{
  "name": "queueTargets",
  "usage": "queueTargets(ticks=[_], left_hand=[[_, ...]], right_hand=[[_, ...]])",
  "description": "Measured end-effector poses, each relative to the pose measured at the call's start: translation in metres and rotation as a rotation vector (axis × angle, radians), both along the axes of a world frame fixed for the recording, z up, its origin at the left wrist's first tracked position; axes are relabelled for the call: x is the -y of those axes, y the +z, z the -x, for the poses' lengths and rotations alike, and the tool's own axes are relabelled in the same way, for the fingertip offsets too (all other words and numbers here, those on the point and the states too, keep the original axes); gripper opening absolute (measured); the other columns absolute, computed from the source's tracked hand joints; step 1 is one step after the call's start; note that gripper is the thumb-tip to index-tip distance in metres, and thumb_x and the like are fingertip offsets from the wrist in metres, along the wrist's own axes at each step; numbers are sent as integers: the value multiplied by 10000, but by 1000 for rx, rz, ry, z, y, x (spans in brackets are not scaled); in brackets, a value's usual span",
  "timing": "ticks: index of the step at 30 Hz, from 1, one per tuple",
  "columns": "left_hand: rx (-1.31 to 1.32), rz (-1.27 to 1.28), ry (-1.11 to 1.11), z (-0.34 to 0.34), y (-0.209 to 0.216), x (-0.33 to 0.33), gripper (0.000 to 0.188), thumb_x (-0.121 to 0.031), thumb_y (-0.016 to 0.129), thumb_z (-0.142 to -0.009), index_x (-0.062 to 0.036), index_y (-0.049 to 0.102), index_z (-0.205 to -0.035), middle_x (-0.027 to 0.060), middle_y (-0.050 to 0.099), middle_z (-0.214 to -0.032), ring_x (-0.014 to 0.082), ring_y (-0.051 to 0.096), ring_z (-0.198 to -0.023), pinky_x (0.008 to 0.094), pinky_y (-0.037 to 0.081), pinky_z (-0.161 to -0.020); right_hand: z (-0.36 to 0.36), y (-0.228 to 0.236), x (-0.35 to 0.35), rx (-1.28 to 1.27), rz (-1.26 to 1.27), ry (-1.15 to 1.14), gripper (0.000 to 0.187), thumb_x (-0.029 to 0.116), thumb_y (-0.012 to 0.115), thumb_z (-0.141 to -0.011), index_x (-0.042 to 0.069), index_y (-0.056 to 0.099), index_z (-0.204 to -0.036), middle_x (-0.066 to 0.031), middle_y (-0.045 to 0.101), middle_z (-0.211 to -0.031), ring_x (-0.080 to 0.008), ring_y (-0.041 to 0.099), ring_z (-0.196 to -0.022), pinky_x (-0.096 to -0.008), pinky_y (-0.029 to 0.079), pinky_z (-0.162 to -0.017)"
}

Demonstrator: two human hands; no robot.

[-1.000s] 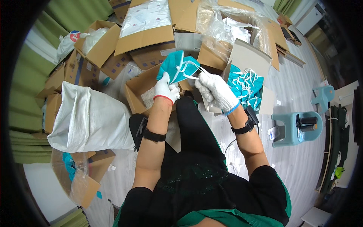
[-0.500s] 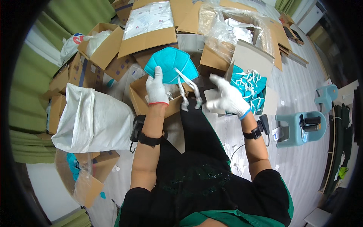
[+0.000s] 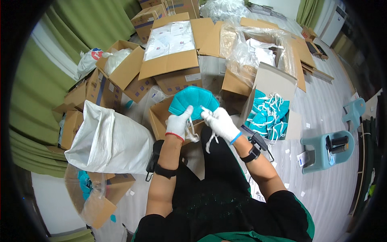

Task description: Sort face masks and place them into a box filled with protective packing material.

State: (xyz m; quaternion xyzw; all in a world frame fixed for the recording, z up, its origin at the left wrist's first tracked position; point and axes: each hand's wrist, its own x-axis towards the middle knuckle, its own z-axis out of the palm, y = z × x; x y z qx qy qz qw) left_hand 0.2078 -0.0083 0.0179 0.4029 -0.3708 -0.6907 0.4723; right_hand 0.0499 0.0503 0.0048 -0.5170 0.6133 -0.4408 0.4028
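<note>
A teal face mask (image 3: 194,98) with white straps is held up between my two gloved hands, in front of my knees. My left hand (image 3: 177,122), in a white glove with a red cuff edge, pinches its lower left part, thumb on the near face. On the lower right edge, my right hand (image 3: 221,123), gloved in white with a blue cuff edge, closes its fingers on the mask. The straps dangle beneath, between the hands. Under them stands an open cardboard box (image 3: 158,118), its contents mostly hidden by my hands.
To the right, an open box (image 3: 293,80) holds several teal masks. A white woven sack (image 3: 117,137) stands at my left. Behind are a carton of white packets (image 3: 167,66) and a plastic-lined carton (image 3: 230,82). A blue stool (image 3: 316,151) carries dark cylindrical items.
My right hand has moved left from near the mask box and taken hold of the mask. The mask is lower in view and its straps hang nearer my hands. The whole view has shifted.
</note>
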Motion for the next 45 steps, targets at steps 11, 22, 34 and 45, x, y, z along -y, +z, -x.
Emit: queueTargets(ticks=[11,22,34,45], left_hand=[[349,74,412,38,-45,22,385,-275,830,-734,37,718,-931,110,724,-912,177,685,-798,330,543,-727],[342,369,145,69,-66,8,177,-78,669,-778,-42,583,-628,0,598,-613,85,527,-557,315,426,-517],[-325,-355,-55,-8,29,-64,402,-510,542,-959,-122,623,-1024,-3,618,-821,159,604,-700,315,518,-655],[-639,-618,-635,-23,-53,-37,512,-511,438,-984,-57,535,-1201,101,641,-1061,227,641,-921,393,531,-804]], right_hand=[[-23,-2,-24,1059,-492,84,474,532,617,-894,132,507,-664,13,461,-538,-151,446,-428,-294,365,-417],[37,-46,47,1842,-385,-201,229,102,432,-923,114,455,-696,-52,418,-517,-212,447,-426,-336,373,-383],[95,12,40,665,106,-316,349,432,642,-919,111,627,-1056,12,535,-704,-98,434,-441,-271,416,-428],[-4,-14,5,675,-54,118,257,173,719,-863,4,625,-1033,-52,661,-862,-67,611,-697,-226,513,-633]])
